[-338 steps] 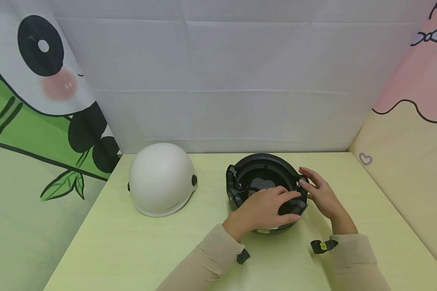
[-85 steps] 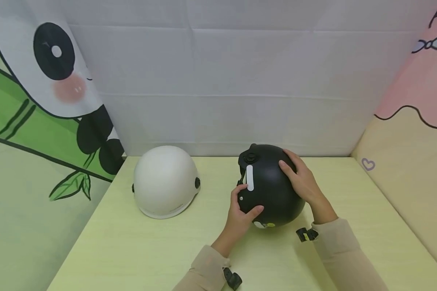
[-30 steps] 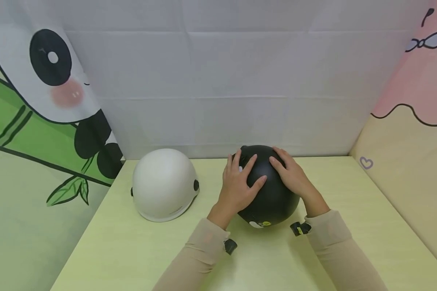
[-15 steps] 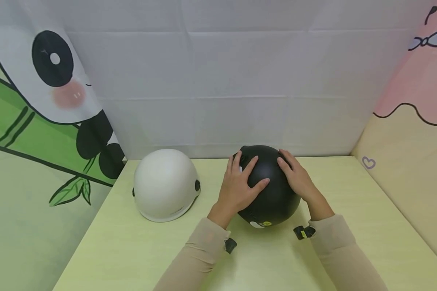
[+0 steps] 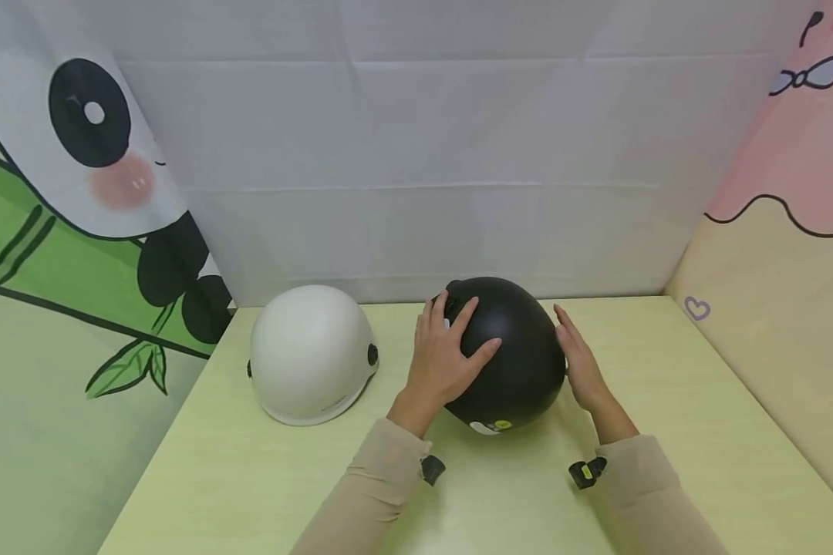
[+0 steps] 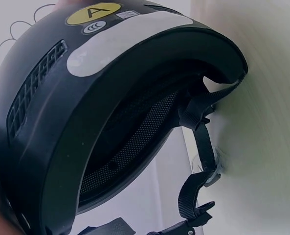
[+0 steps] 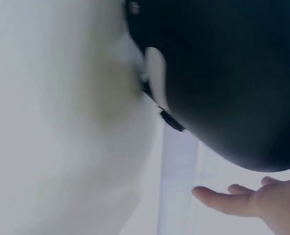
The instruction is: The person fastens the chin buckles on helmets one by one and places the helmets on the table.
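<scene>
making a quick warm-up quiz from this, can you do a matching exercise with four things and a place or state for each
1. white helmet
2. left hand
3. yellow label
4. black helmet

A. oval, printed with a letter A
B. with dark straps showing at its opening
C. on the table, left of the other helmet
D. spread against a helmet's shell

Pairs: 1-C, 2-D, 3-A, 4-B

Soft, even light casts faint shadows on the surface (image 5: 201, 493) toward its near edge; the right wrist view is pale, blurred.
</scene>
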`<state>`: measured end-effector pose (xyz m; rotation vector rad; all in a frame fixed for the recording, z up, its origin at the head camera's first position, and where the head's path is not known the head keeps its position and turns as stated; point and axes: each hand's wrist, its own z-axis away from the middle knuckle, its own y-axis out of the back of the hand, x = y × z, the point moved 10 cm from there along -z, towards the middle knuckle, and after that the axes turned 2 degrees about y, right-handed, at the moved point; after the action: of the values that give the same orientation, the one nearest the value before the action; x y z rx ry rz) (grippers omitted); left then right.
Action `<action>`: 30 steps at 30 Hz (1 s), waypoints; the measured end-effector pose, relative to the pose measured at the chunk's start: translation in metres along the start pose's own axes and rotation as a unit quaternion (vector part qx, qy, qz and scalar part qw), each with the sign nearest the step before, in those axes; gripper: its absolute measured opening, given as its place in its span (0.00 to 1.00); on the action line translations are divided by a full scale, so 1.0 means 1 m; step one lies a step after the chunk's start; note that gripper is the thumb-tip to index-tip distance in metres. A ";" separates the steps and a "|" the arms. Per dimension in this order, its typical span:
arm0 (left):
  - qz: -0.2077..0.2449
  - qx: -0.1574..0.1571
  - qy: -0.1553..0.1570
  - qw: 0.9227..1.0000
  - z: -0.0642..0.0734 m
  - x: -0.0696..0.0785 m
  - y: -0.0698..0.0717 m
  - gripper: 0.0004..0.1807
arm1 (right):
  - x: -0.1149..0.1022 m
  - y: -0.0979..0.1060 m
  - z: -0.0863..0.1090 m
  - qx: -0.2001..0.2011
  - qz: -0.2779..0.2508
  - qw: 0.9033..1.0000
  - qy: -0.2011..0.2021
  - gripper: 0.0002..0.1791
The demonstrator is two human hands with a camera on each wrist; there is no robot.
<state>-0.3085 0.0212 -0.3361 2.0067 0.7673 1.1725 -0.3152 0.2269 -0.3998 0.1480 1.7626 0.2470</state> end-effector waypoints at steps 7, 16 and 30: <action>-0.005 0.003 0.011 1.000 0.003 -0.005 0.000 0.45 | 0.001 -0.017 -0.002 -0.005 -0.088 0.996 0.009 0.32; 0.020 0.005 0.016 1.000 0.008 0.000 -0.010 0.48 | -0.005 -0.004 -0.003 0.026 -0.066 0.997 -0.004 0.31; 0.141 -0.006 0.054 0.989 0.012 -0.003 -0.053 0.51 | -0.014 0.031 -0.001 0.014 0.093 0.995 -0.036 0.34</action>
<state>-0.3072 0.0476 -0.3841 2.1054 0.5370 1.4519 -0.3145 0.2534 -0.3782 0.3386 1.6830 0.3469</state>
